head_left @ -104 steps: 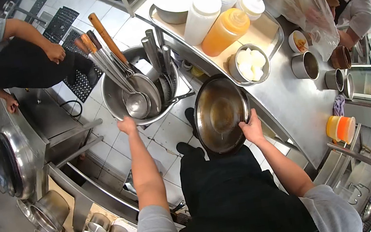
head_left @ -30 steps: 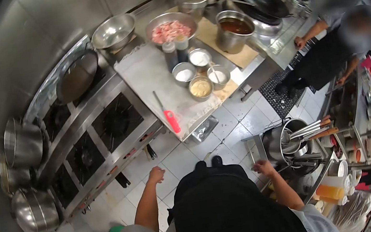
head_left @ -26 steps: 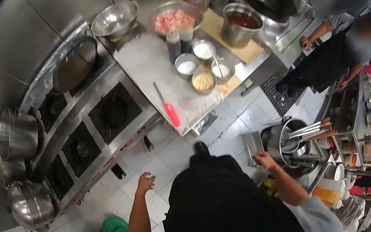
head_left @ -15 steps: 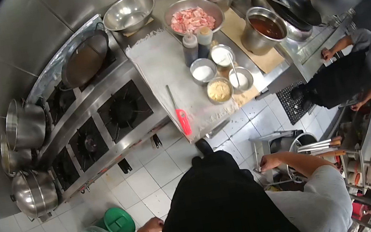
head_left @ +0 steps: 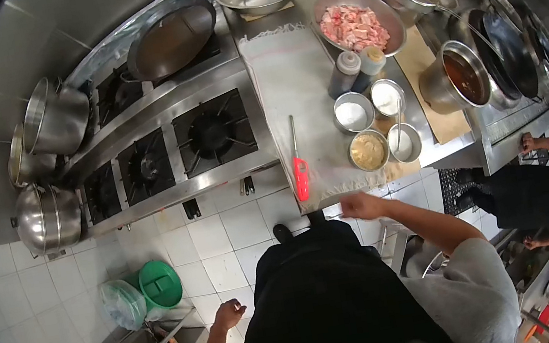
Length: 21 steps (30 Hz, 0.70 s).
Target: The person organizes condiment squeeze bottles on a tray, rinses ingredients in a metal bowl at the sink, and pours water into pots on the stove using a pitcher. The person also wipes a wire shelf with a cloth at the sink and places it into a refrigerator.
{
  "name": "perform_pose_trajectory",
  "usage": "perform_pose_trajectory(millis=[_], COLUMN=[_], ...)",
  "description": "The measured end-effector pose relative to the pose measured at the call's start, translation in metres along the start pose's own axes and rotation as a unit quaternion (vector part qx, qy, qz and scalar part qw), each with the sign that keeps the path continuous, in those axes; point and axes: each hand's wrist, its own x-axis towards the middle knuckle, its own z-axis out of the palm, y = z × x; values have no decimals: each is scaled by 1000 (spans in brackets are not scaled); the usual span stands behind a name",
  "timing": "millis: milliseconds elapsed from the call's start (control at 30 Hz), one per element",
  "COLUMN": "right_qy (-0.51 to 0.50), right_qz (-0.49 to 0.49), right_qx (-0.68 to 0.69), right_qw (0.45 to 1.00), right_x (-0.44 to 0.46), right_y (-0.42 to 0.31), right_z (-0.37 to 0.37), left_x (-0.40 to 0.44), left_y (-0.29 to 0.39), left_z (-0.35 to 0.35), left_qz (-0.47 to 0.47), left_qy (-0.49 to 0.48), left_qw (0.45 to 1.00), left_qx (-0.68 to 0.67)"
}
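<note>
At the near edge of a steel counter point(head_left: 324, 201), head view: the right hand point(head_left: 362, 205) hovers by the corner, fingers curled toward the palm, nothing seen in them. Cannot tell whether it touches the edge. Nearest thing: a red lighter point(head_left: 301, 178), lying on the cloth point(head_left: 282, 62), rod pointing away, handle toward the person, which would suit an easy pick-up.

Left hand point(head_left: 229, 313) hangs low above the floor tiles point(head_left: 222, 273), well apart from the counter, fingers loosely bent; nothing visible in it. Arm held out from the body, perhaps for balance.

Right of the lighter: four small metal containers point(head_left: 356, 128) packed close, two squeeze bottles point(head_left: 344, 74) just behind, probably grouped to share one reach. A spoon point(head_left: 399, 123) leans in one container, handle up, likely ready to grasp. Farther back, a wide bowl point(head_left: 396, 30) of pink meat; a pot point(head_left: 440, 91) of red-brown liquid beside a brown sheet point(head_left: 417, 62), perhaps laid to catch drips.
</note>
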Motion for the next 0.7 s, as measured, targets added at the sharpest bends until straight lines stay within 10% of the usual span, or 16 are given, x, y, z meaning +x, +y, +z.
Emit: perform_pose_trajectory(millis=[267,400,533,700], right_qy=[337,319,494,436], right_qz=[3,66,102,222], right_qx=[378,420,-60,-126], right_qw=[863,847,861,863], right_x=[211,233,189,135], right_y=[-45,-37,-40,-41], right_z=[-85,-92,-69,-8], left_x=[18,11,22,42], left_y=[-1,-5,-53,-117], left_z=[45,14,2,-21], left_qz=[67,12,-20,3], left_qy=[62,21,46,30], left_qw=[973,941,924,929], left_qx=[-213,-339,-378,-369])
